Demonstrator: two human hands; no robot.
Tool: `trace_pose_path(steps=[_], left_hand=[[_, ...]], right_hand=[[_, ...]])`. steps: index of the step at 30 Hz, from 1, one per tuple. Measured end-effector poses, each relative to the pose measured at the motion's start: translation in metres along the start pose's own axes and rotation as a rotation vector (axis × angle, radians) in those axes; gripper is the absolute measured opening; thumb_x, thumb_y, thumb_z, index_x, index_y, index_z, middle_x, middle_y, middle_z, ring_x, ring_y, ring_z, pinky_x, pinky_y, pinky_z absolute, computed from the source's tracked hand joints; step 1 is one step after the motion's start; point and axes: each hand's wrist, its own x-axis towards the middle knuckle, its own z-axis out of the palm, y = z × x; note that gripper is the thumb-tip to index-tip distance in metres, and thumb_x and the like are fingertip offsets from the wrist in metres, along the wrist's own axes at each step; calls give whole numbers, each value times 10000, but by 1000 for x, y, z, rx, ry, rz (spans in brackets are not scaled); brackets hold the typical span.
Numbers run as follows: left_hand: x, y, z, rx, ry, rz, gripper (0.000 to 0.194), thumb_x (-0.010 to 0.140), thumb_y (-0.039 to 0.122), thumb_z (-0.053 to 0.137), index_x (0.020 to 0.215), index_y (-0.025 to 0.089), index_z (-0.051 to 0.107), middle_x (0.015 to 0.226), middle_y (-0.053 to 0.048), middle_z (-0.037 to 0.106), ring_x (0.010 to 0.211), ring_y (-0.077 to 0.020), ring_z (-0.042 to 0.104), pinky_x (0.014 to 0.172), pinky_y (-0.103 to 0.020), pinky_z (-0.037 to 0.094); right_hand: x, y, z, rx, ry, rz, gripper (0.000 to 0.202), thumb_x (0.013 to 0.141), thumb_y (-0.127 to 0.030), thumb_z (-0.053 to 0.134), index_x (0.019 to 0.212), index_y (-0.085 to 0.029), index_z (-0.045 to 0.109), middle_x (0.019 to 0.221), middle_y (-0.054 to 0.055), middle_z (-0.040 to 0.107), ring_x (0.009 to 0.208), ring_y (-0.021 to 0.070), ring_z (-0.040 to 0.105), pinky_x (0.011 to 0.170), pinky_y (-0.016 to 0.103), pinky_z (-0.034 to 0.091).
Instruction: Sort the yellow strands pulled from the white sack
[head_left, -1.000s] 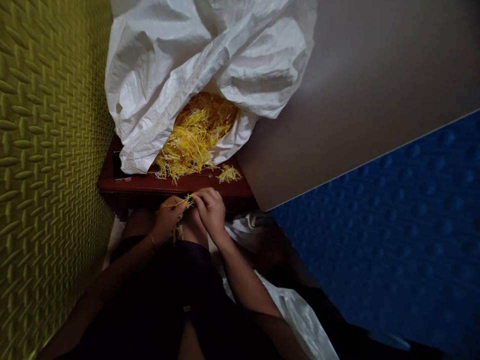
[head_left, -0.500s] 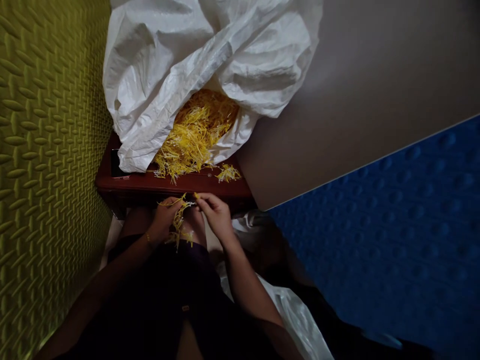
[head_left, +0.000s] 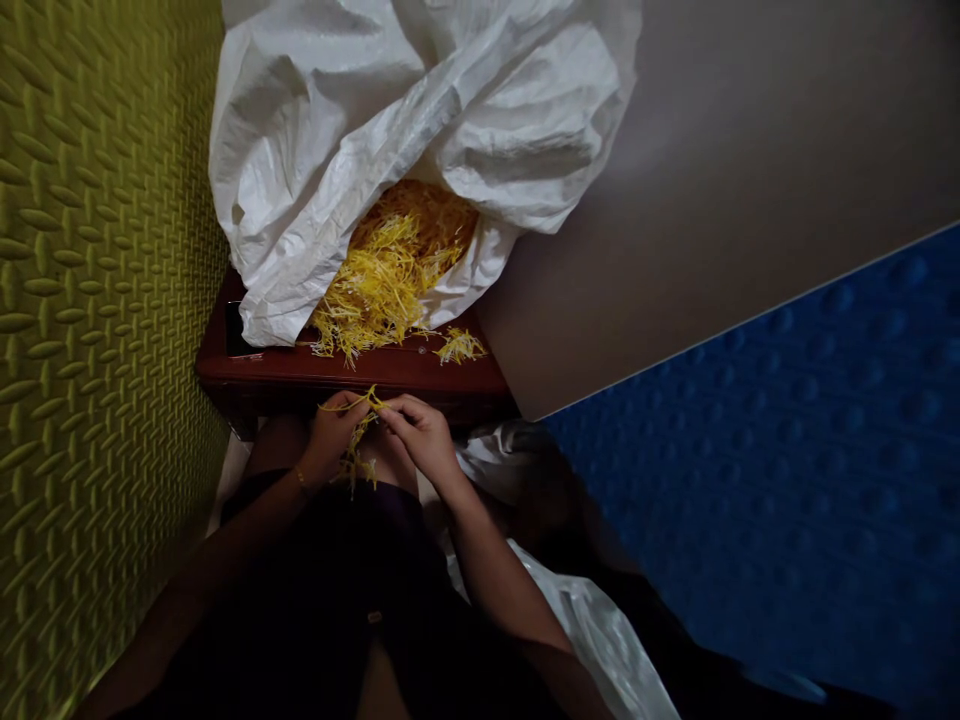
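Above my lap, my left hand pinches a small bunch of thin yellow strands with whitish tips, which dangles below the fingers. My right hand meets it from the other side, thumb and forefinger closed on the yellow strands near the left fingertips. Just beyond both hands, a heap of the same yellow strands spills from the mouth of a white woven sack. A small loose tuft lies to the right of the heap on a dark red, box-like surface.
A dark, phone-like object lies partly under the sack at the left. Yellow textured matting rises on the left. To the right are a grey-brown panel and blue bumpy matting. White plastic sheeting lies beside my right forearm.
My right hand has moved slightly left and down, bringing its fingertips to the strands at my left hand. The left hand keeps its pinch. The view has shifted slightly.
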Motion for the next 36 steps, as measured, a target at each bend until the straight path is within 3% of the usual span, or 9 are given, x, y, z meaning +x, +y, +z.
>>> trace_pose_path(steps=[4,9,12,15,19,23,26,30,36], left_hand=[[-2,-4,-1,42,-39,27,186,647,291,633,587,150,528,553,39,469,535,-64,383,515,-188,304],[-3,-4,-11,-54,-17,-79,190,625,297,655,626,160,523,564,42,472,524,-64,397,504,-191,314],[-3,-2,-12,-154,-18,-132,216,607,307,673,648,159,521,558,48,463,509,-57,398,491,-188,309],[-3,-3,-6,-190,-35,-131,224,614,317,676,649,154,526,554,48,448,489,-45,374,470,-183,288],[-1,-3,-2,-181,-33,-150,229,625,320,676,637,151,523,538,48,417,468,-39,346,451,-182,268],[3,0,-4,-209,-42,-160,228,630,320,673,652,153,520,561,46,424,478,-40,358,456,-182,279],[6,1,-4,-225,-44,-150,233,621,314,685,661,155,519,575,45,438,489,-41,371,472,-183,294],[7,-2,0,-219,-74,-125,243,629,325,685,668,158,513,557,54,438,481,-45,378,486,-188,301],[5,-7,-4,-114,-65,-52,225,651,333,663,673,147,537,570,52,480,518,-55,417,531,-193,329]], right_hand=[[4,9,-8,-75,154,-37,193,821,-330,511,765,-204,646,764,25,613,725,157,555,697,281,424],[36,51,-66,-379,635,1,252,821,-323,475,805,-150,657,778,77,622,755,190,551,733,318,415],[66,78,-99,-614,623,23,269,814,-280,463,866,-126,678,827,109,628,769,197,541,740,323,406],[95,96,-108,-768,481,65,316,814,-200,412,959,-101,675,859,135,627,785,200,533,738,323,402],[112,102,-101,-864,334,141,377,781,-150,419,1086,-61,624,1002,192,596,862,230,534,778,358,401],[92,76,-84,-766,413,45,422,783,-165,449,1188,-101,551,1184,186,522,1049,263,486,898,404,364],[58,41,-56,-373,286,-95,292,837,-275,451,1060,-189,620,1064,96,609,1040,213,517,929,379,373],[18,11,-9,125,11,84,273,790,-391,546,978,-217,642,974,44,656,903,176,585,840,328,444],[9,4,8,434,37,266,189,682,-367,663,756,-195,635,629,-23,591,564,107,512,584,246,435]])
